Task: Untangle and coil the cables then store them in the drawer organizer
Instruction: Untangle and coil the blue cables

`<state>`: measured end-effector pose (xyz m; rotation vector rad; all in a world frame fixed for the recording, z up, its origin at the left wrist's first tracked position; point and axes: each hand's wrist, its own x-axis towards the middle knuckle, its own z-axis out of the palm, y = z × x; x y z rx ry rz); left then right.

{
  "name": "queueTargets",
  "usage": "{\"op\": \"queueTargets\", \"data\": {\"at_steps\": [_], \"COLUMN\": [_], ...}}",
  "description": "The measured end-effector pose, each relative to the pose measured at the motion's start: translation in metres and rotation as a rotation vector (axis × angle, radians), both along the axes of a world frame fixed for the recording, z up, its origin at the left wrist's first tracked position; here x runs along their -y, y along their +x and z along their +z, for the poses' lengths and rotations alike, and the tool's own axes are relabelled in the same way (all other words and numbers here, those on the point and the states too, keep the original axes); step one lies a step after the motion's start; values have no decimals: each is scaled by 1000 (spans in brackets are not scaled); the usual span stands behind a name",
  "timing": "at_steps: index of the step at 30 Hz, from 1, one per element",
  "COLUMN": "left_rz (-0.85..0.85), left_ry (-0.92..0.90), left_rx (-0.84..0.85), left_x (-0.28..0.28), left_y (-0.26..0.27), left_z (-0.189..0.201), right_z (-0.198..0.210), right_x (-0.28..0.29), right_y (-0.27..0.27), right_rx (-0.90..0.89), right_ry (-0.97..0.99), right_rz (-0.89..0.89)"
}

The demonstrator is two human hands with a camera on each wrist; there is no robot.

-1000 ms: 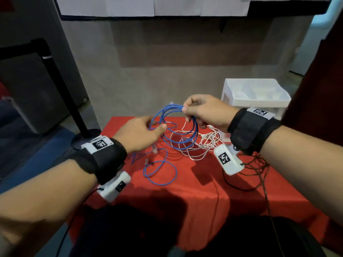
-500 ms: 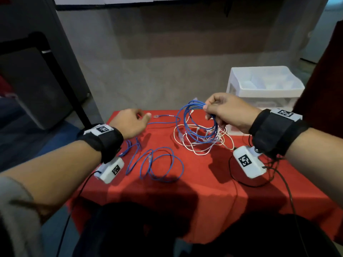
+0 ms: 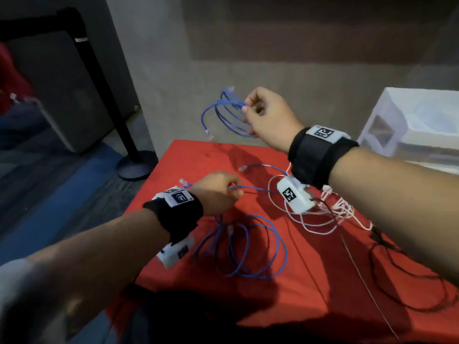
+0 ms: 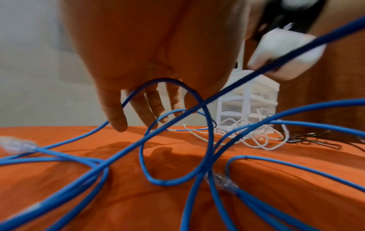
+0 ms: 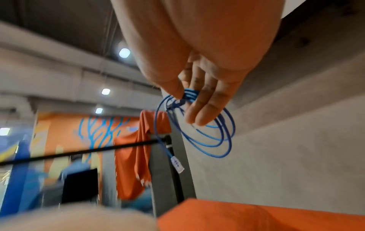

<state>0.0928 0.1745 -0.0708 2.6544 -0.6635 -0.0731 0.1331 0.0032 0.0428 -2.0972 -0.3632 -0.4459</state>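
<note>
My right hand (image 3: 246, 110) is raised over the far edge of the red table (image 3: 310, 294) and pinches a small coil of blue cable (image 3: 223, 115). In the right wrist view, thumb and fingers (image 5: 205, 112) clamp the coil (image 5: 213, 140) at its top, and a clear plug (image 5: 176, 164) hangs below. My left hand (image 3: 233, 191) is low over the table, its fingers curled on a strand of another blue cable (image 3: 248, 187). That loose blue cable (image 4: 173, 181) sprawls in loops under the left palm. A white cable tangle (image 3: 318, 219) lies to the right.
The white drawer organizer (image 3: 417, 125) stands at the table's far right corner. A thin black cable (image 3: 409, 271) trails along the right side. More blue loops (image 3: 250, 247) lie in the table's middle. A black post with a round base (image 3: 136, 165) stands on the floor at left.
My right hand has lifted the blue coil up off the white tangle and out beyond the far edge. My left hand has moved right and closed on a loose blue strand.
</note>
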Motion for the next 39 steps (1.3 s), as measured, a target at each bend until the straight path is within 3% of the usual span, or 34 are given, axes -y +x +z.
{"op": "queueTargets", "data": {"at_steps": [2, 5, 7, 12, 15, 16, 18, 20, 24, 26, 28, 30, 33, 35, 39], "left_rz": [-48, -91, -84, 11, 153, 172, 141, 115, 213, 290, 257, 137, 82, 128, 408], "left_ry": [-91, -222, -228, -379, -459, -481, -510, -443, -147, -231, -372, -318, -82, 32, 177], "left_rx": [97, 212, 219, 196, 154, 180, 175, 101, -43, -60, 116, 377, 515, 490, 239], "left_x": [-9, -25, -32, -42, -39, -38, -35, -36, -46, -53, -56, -60, -76, -102, -139], "left_y": [-4, -8, -9, -2, 5, 5, 1, -4, -15, -18, -23, -27, -29, -22, -27], "left_z": [-4, -13, -16, -15, -4, 1, 8, 8, 0, 5, 20, 37, 59, 63, 75], "right_z": [-25, -79, -104, -80, -50, -44, -34, -18, 50, 85, 111, 128, 148, 159, 168], "right_x": [-24, -44, -44, -16, -5, -3, 1, 3, 9, 18, 30, 42, 63, 79, 106], "right_y": [22, 35, 37, 15, -21, -32, -45, -50, -64, -75, -87, -97, -112, -120, -129], "right_rx": [-3, -303, -453, -432, -684, -718, -609, -457, -339, -238, -147, -86, -6, 18, 37], "right_ry": [-284, -652, -773, -485, -260, -235, -277, -180, 248, 287, 254, 224, 232, 271, 290], "right_rz": [51, 229, 293, 234, 390, 443, 448, 335, 159, 126, 112, 86, 11, -19, -61]}}
